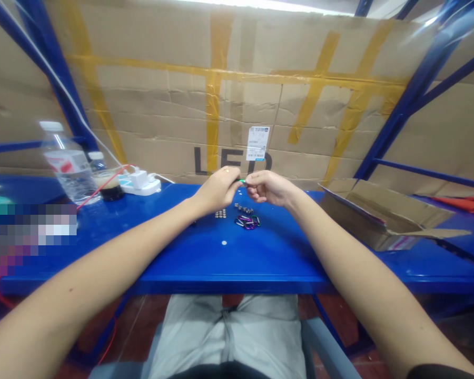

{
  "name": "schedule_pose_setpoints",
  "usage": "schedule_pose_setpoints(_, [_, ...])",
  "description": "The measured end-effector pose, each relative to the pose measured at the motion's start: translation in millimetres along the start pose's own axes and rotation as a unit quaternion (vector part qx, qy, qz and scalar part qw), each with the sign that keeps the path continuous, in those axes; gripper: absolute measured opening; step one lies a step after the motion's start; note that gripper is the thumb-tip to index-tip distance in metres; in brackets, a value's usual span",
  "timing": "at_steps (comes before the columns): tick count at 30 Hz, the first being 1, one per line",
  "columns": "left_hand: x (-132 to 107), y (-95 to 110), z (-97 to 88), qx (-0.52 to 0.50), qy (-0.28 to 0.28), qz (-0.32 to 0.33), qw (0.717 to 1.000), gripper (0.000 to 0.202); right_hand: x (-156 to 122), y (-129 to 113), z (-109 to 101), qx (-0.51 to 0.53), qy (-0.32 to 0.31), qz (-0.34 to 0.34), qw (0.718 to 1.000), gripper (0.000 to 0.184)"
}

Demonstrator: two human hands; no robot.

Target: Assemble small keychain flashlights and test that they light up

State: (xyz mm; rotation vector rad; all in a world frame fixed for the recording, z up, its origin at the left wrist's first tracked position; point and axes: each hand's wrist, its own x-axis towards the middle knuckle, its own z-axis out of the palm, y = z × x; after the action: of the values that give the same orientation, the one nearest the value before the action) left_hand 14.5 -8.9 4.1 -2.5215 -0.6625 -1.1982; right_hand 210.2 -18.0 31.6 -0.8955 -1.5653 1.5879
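Above the blue table (221,263), my left hand (220,185) and my right hand (269,188) meet fingertip to fingertip. Pinched between them is a small green carabiner-like piece (241,181), mostly covered by my fingers. Both hands are closed on it, the left from its left end and the right from its right end. Below them lies a small pile of purple and green carabiners (247,222). Close behind the pile is a cluster of small dark metallic parts (244,209). Small round silvery parts (220,213) stand in rows just left of it.
At the right stands an open cardboard box (383,221). A water bottle (69,163), a cup of dark liquid (109,187) and a white power strip (140,182) with cables are at the left. A large taped cardboard sheet (174,116) rises behind the table.
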Motion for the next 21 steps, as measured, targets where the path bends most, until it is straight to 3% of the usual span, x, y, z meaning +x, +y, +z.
schedule_pose_setpoints(4, [-0.5,1.7,0.6,-0.048,-0.006,-0.068,0.996,0.009,-1.0,1.2,1.9,-0.036,0.023,-0.038,0.998,0.016])
schedule_pose_setpoints(9, [-0.1,2.6,-1.3,-0.055,-0.008,-0.071,0.996,0.008,-0.5,3.4,1.0,-0.098,0.034,-0.076,0.992,0.019])
schedule_pose_setpoints(16, [0.1,4.9,-6.9,-0.094,-0.084,-0.12,0.985,0.003,4.2,7.2,-5.1,-0.304,0.043,-0.194,0.932,0.019])
schedule_pose_setpoints(21, [5.4,8.3,-10.5,-0.144,-0.083,-0.183,0.969,0.007,4.2,8.4,-8.4,-0.364,0.056,-0.232,0.9,0.011])
